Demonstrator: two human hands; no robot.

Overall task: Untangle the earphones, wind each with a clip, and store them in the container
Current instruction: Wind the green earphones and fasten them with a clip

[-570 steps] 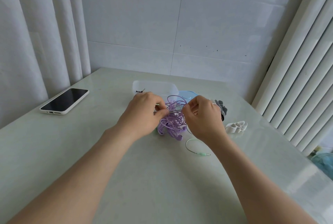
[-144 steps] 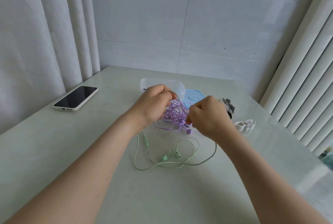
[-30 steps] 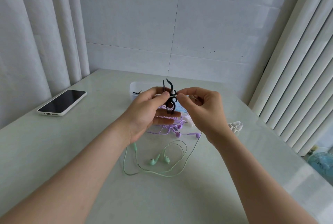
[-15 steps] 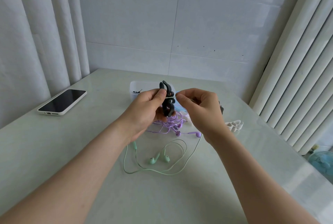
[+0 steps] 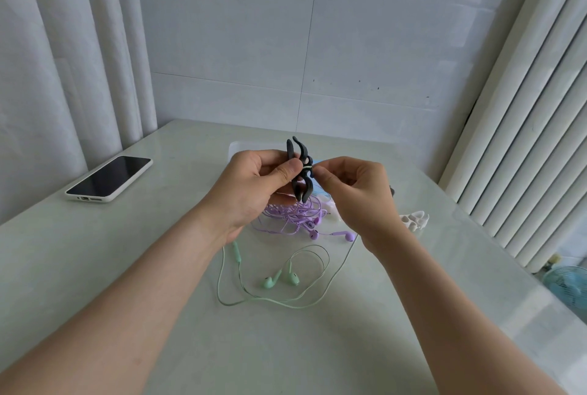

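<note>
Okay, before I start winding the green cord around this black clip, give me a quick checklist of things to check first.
1. Black clip gripped by left hand: ok.
2. Green cord pinched at the clip's middle by right hand: ok.
3. Green cord clear of purple earphones: cannot tell; it runs right beside a purple bud.
4. Container open and reachable: cannot tell; the hands hide most of it.
5. White clip ready for the purple set: ok, it lies beside the right wrist.
</note>
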